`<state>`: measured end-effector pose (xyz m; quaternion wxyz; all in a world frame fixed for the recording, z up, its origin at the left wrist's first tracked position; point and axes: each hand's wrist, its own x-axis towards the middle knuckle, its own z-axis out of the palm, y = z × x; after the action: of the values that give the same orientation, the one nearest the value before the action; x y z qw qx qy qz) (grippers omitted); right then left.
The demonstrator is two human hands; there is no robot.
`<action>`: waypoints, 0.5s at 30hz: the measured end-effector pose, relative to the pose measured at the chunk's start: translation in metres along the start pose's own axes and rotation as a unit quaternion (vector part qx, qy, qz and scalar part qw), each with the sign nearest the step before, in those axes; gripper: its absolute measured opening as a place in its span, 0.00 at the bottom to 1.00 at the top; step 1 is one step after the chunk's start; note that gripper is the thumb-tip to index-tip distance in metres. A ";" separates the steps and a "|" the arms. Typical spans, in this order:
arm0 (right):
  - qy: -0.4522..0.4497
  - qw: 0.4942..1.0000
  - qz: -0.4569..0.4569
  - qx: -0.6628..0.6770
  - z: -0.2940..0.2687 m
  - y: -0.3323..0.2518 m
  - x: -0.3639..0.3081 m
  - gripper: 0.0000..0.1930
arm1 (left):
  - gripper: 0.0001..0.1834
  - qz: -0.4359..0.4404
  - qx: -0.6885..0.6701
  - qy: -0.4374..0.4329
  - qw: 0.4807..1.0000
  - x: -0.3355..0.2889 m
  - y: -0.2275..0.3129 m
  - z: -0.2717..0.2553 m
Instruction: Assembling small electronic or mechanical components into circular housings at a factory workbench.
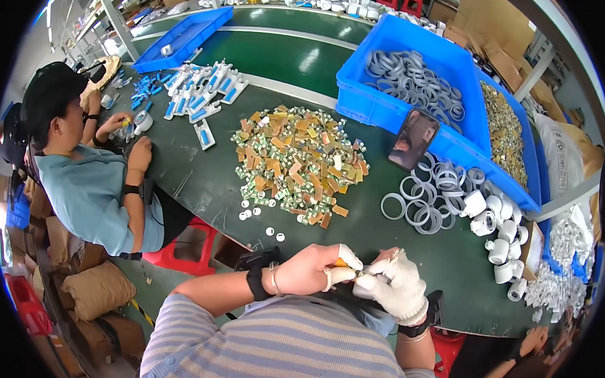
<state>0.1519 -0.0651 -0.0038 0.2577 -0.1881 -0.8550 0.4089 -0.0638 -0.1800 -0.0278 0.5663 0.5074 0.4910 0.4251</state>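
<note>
My left hand (306, 269), with white coverings on some fingertips, pinches a small yellow-orange piece (342, 262) above the table's near edge. Its kind is not clear. Against those fingertips, my right hand (402, 286) in a white knitted glove is closed with bent fingers. What it grips is mostly hidden by the glove. Beyond both hands lies a wide heap of small circuit boards (297, 159), green and tan. Several white round discs (270, 232) are scattered at the heap's near side.
Grey rings (425, 200) and white plastic housings (504, 246) lie at the right. A phone (414, 139) leans on a blue bin (365, 101) of rings. To the left, a co-worker (92, 188) sits by white-and-blue parts (202, 95). Clear small pieces (563, 265) are piled far right.
</note>
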 end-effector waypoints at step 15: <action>0.001 0.998 -0.059 0.023 0.027 -0.015 0.029 0.08 | 0.13 -0.042 0.044 0.037 0.997 -0.039 0.030 -0.028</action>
<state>0.1106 -0.0749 0.0024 0.2860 -0.1317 -0.8550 0.4121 -0.0968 -0.2099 0.0071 0.5421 0.4951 0.5507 0.3971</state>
